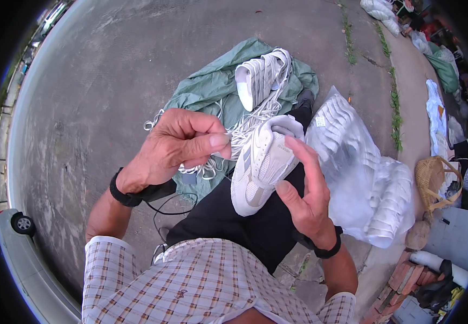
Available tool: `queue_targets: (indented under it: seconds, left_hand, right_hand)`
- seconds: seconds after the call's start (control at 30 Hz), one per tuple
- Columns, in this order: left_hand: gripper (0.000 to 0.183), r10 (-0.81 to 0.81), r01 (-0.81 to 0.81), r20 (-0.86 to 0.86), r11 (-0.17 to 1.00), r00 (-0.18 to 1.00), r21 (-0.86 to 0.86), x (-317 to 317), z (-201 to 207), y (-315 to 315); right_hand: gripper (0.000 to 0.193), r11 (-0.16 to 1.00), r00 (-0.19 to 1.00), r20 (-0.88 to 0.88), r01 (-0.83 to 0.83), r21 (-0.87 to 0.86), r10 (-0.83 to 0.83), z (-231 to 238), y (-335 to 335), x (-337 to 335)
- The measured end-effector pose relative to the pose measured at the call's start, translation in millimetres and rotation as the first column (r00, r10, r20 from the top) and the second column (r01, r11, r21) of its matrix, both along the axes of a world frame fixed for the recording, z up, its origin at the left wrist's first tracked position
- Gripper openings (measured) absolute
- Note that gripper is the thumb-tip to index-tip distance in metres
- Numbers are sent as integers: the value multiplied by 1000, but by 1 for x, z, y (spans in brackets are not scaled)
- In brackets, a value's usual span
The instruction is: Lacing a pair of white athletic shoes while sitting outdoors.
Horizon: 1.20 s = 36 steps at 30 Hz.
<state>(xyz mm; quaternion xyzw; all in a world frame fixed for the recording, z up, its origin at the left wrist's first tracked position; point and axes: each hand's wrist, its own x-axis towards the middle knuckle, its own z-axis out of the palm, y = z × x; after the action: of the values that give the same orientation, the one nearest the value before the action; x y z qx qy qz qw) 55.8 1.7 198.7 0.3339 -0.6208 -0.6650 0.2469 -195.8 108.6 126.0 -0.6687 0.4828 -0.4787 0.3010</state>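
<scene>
A white and grey sneaker (263,167) rests on my dark-trousered thigh, toe pointing toward me, with no lace visible in its eyelets. My left hand (182,141) is closed in a pinch just left of the shoe; whatever sits between thumb and forefinger is too small to make out. Beside the sneaker's right side is my right hand (309,194), thumb and fingers apart, its fingertips close to the upper. Behind the shoe lies a tangled heap of white shoelaces (239,132) on a green sheet (207,92). A row of nested white shoe uppers (263,75) lies there too.
To the right, a clear plastic bag (342,162) holds more stacked white shoe pieces. Farther right are a woven basket (431,178) and bricks (406,275). A black cable (161,213) hangs by my left wrist. At far left stands a car (26,259).
</scene>
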Motion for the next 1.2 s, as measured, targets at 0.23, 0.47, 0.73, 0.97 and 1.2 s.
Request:
queue_targets:
  seconds: [0.23, 0.47, 0.73, 0.97, 1.2]
  left_hand:
    - [33, -86, 58, -497, 996, 863, -71, -14, 73, -17]
    - [29, 145, -141, -800, 987, 583, 76, 169, 124, -151]
    - [25, 700, -508, -645, 694, 307, 511, 338, 72, -236]
    - [31, 695, -502, -626, 706, 353, 501, 323, 39, -248]
    - [32, 798, -540, -545, 586, 256, 604, 345, 31, -292]
  right_hand:
    - [29, 782, 783, 479, -562, 269, 398, 50, -5, 35]
    - [43, 948, 840, 542, -156, 278, -20, 41, 83, -63]
    - [38, 965, 772, 579, 200, 173, -263, 62, 201, -183]
    - [38, 961, 882, 385, 232, 148, -272, 103, 257, -226]
    - [23, 968, 553, 830, 238, -73, -73, 119, 294, -241]
